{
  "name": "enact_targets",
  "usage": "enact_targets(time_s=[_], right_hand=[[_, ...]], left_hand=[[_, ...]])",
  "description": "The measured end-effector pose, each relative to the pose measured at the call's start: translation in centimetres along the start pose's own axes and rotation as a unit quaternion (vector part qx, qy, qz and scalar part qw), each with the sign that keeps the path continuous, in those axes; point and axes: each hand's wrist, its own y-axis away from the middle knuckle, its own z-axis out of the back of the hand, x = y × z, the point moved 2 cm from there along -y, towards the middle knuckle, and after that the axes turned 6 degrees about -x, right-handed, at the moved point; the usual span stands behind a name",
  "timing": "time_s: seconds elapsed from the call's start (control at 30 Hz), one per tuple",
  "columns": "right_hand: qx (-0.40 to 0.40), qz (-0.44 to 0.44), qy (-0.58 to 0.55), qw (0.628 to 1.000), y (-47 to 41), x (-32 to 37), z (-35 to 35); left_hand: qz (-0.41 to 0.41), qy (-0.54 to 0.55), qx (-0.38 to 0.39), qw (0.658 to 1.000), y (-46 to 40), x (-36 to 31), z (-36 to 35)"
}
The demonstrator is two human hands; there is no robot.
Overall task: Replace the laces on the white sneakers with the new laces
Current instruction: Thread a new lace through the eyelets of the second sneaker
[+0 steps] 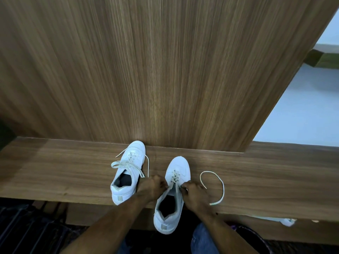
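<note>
Head view: right sneaker [169,197] at wooden shelf's [275,171] front edge, heel overhanging; left sneaker [126,173] by back panel, bow tied; left hand [152,186] and right hand [195,195], fingers curled, pinch lace [175,177] at upper eyelets; whether lace old or new, cannot tell; loose lace [217,187] curls rightward on shelf; likely best: steady shoe, draw lace evenly, one eyelet at a time; smooth white uppers, flat woven cream laces, straight wood grain.
</note>
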Motion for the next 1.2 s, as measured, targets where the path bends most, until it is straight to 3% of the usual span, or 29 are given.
enact_targets(time_s=[0.17, 0.33, 0.4, 0.47, 0.53, 0.6, 0.7, 0.77, 0.9, 1.03, 1.2], right_hand=[[0.014, 0.025, 0.181, 0.983, -0.6, -0.8, 1.8], [0.021, 0.055, 0.224, 0.973, -0.4, -0.4, 2.7], [0.045, 0.024, 0.130, 0.990, -0.5, -1.0, 2.5], [0.072, -0.081, -0.100, 0.989, -0.5, -1.9, 2.4], [0.081, -0.200, -0.355, 0.910, -0.7, -2.0, 3.1], [0.058, -0.259, -0.496, 0.827, -1.2, -1.9, 4.1], [0.024, -0.268, -0.604, 0.750, -2.3, -0.5, 6.5], [-0.016, -0.264, -0.643, 0.719, -3.1, 0.8, 7.7], [-0.040, -0.272, -0.678, 0.682, -4.0, 2.6, 8.7], [-0.065, -0.271, -0.669, 0.690, -4.5, 1.8, 9.2], [-0.141, -0.350, -0.606, 0.701, -3.8, -4.0, 8.0]], left_hand=[[-0.053, -0.183, -0.069, 0.979, 0.3, -0.3, 1.4], [-0.020, -0.209, -0.058, 0.976, 0.4, -0.3, 1.7], [0.004, -0.169, -0.061, 0.984, 0.6, -0.6, 1.8], [0.016, -0.120, -0.079, 0.989, 0.7, -0.9, 1.8], [-0.009, -0.066, -0.156, 0.986, 0.8, -1.5, 2.2], [-0.042, 0.016, -0.193, 0.980, 1.4, -2.6, 2.6], [-0.098, 0.132, -0.104, 0.981, 1.9, -5.3, 2.3], [-0.094, 0.249, -0.065, 0.962, 2.0, -7.2, 1.8], [0.011, 0.471, 0.007, 0.882, 2.2, -9.4, 2.1], [0.027, 0.500, 0.006, 0.866, 1.9, -7.9, 2.6], [0.028, 0.494, 0.016, 0.869, 1.7, -2.4, 4.9]])
